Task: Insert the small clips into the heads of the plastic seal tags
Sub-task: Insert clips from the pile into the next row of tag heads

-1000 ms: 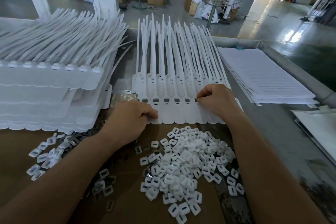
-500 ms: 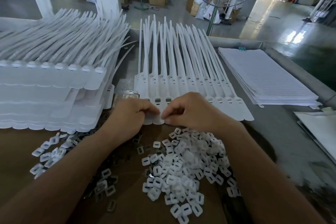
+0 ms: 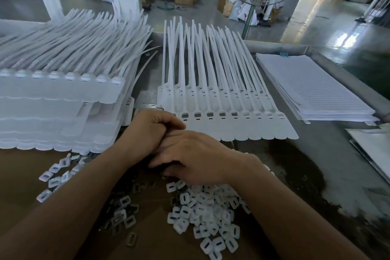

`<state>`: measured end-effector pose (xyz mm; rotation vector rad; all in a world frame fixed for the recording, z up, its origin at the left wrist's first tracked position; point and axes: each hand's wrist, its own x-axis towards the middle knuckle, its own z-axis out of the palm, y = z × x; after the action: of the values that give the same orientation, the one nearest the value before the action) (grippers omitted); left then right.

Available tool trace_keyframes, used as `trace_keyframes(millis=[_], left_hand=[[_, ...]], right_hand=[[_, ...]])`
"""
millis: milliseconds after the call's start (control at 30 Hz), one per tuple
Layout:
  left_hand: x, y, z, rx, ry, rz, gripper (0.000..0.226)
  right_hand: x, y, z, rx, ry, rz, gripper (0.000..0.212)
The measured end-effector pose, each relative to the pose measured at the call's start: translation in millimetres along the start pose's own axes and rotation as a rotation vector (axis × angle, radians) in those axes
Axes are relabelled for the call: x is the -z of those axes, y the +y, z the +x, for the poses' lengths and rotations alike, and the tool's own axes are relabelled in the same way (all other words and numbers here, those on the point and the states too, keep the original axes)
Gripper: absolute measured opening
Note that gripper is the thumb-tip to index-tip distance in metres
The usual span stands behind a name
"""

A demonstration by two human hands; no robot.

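Observation:
A row of white plastic seal tags (image 3: 232,131) lies flat mid-table, heads toward me, tails fanned away. Several heads (image 3: 198,115) show a grey insert; those at the right end look plain white. A pile of small white clips (image 3: 206,213) lies in front of the row. My left hand (image 3: 152,131) is curled into a fist at the row's left end, and what it holds is hidden. My right hand (image 3: 194,156) lies just above the pile with fingers stretched left against the left hand, its fingertips hidden.
A tall stack of finished tags (image 3: 59,101) fills the left side. A stack of lined paper sheets (image 3: 312,88) lies at the right. More loose clips (image 3: 54,175) sit on the brown cardboard (image 3: 21,175) at the left. A fan pole (image 3: 249,19) stands behind the table.
My right hand has moved from the right part of the tag row leftward and toward me, ending beside the left hand over the clips. The left hand has barely moved.

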<state>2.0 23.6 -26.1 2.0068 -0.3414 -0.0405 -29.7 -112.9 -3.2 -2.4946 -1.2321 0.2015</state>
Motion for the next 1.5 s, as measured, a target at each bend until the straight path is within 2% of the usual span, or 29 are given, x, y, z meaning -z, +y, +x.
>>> trace_keyframes(millis=[167, 333, 467, 833, 933, 1100, 1233, 1367, 1500], left_hand=[[-1.2, -0.1, 1.7, 0.009, 0.022, 0.031, 0.050], [0.1, -0.8, 0.6, 0.005, -0.007, 0.036, 0.050], [-1.6, -0.2, -0.2, 0.001, 0.004, 0.106, 0.051], [-4.1, 4.2, -3.1, 0.008, -0.001, 0.205, 0.047], [-5.5, 3.3, -1.6, 0.003, -0.002, 0.218, 0.047], [-9.0, 1.1, 0.6, 0.001, -0.003, 0.241, 0.044], [-10.3, -1.0, 1.7, -0.002, -0.004, 0.250, 0.043], [-10.9, -3.8, 2.3, -0.013, -0.004, 0.258, 0.043], [-10.3, -4.3, 2.2, -0.032, -0.016, 0.250, 0.042]], right_hand=[[-0.6, 0.7, 1.3, 0.051, -0.030, -0.025, 0.027], [11.9, 8.8, -5.7, -0.092, -0.077, 0.005, 0.023], [18.7, 17.0, -13.4, -0.201, -0.020, 0.040, 0.017], [23.6, 35.1, -22.6, -0.291, 0.150, 0.319, 0.011], [23.8, 37.6, -22.5, -0.315, 0.212, 0.313, 0.003], [28.5, 47.2, -27.5, -0.414, 0.335, 0.240, 0.013], [37.9, 70.5, -40.1, -0.563, 0.578, 0.219, 0.018], [42.9, 94.6, -56.5, -0.706, 0.798, 0.252, 0.014], [40.3, 109.1, -67.7, -0.813, 0.838, 0.277, 0.012]])
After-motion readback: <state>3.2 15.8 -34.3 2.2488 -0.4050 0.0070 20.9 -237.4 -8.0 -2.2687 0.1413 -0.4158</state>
